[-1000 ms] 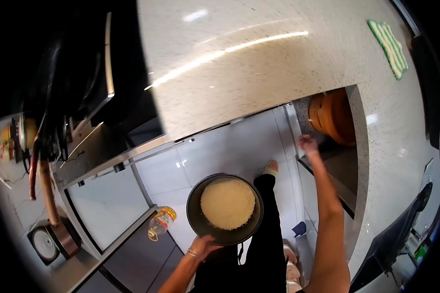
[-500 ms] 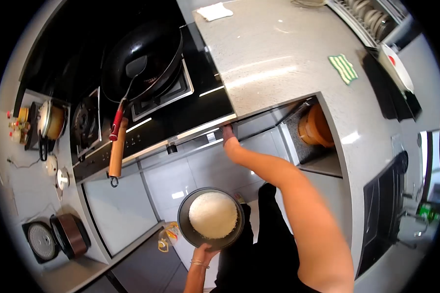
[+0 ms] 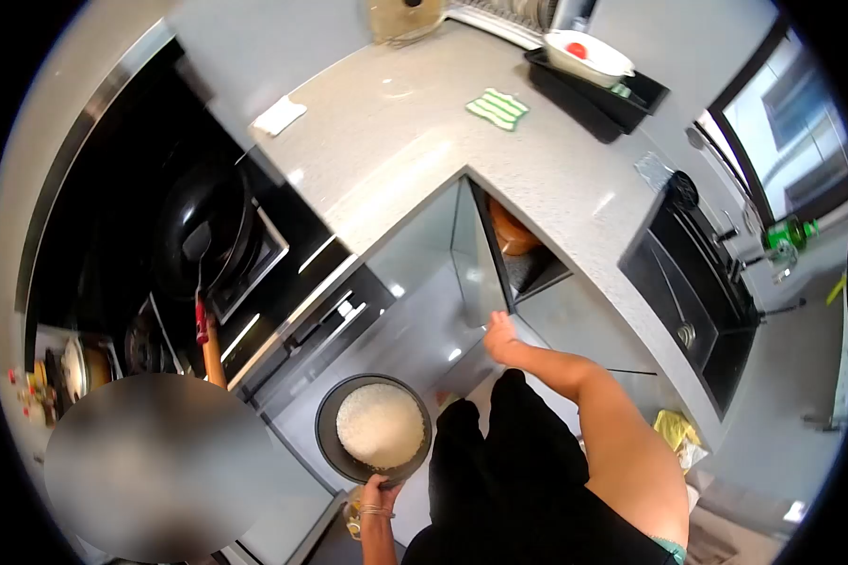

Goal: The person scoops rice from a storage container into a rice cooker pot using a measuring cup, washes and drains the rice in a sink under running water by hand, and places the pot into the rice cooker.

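Note:
My left hand [image 3: 381, 492] grips the near rim of a dark round inner pot [image 3: 328, 435], the kind that fits a rice cooker. White rice grains [image 3: 381, 426] fill much of it, heaped to one side. The pot is held up over the floor, left of my legs. My right hand [image 3: 501, 337] reaches forward with its fingers closed at the edge of a glossy cabinet door [image 3: 479, 264] in the counter's corner. That door stands partly open. Behind it, an orange-brown pot or bucket [image 3: 511, 230] shows in part; the rest is hidden.
On the left, a wok [image 3: 203, 202] with a spatula sits on the black stove. A green-striped cloth [image 3: 497, 109] and a white cloth [image 3: 280, 115] lie on the counter. Black trays [image 3: 598, 94] bear a white dish. The sink [image 3: 690, 292] is right; a blurred oval hides the lower left.
The view has turned to the right. My right hand has brought the cabinet door partway shut, narrowing the opening before the orange-brown container. The pot of rice stays in my left hand.

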Tool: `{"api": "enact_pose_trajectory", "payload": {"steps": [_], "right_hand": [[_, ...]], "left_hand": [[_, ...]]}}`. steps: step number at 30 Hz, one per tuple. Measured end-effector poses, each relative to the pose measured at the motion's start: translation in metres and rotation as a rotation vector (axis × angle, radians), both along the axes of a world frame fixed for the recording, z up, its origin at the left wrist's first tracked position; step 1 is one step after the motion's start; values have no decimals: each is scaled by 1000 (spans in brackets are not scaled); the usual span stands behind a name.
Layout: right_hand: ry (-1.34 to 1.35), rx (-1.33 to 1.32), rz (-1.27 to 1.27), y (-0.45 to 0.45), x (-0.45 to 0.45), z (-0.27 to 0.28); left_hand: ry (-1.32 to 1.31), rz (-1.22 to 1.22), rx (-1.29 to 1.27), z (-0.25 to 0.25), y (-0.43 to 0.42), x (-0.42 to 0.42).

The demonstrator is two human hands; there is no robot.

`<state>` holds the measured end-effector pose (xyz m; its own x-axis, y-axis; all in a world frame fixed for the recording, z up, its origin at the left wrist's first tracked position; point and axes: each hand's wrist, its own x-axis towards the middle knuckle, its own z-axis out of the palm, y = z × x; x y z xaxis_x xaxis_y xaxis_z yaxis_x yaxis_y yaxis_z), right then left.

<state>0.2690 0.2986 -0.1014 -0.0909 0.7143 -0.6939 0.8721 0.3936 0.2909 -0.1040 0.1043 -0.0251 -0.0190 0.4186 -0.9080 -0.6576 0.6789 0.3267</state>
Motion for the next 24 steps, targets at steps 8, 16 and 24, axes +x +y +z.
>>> {"api": "enact_pose_trajectory", "payload": {"steps": [8, 16, 24], "right_hand": [[3, 32, -89, -6, 137, 1], [366, 333, -413, 9, 189, -102], [1673, -38, -786, -89, 222, 70]], "left_hand": [[39, -239, 95, 35, 55, 60], [94, -372, 211, 111, 85, 162], [172, -559, 399, 179, 122, 313]]}}
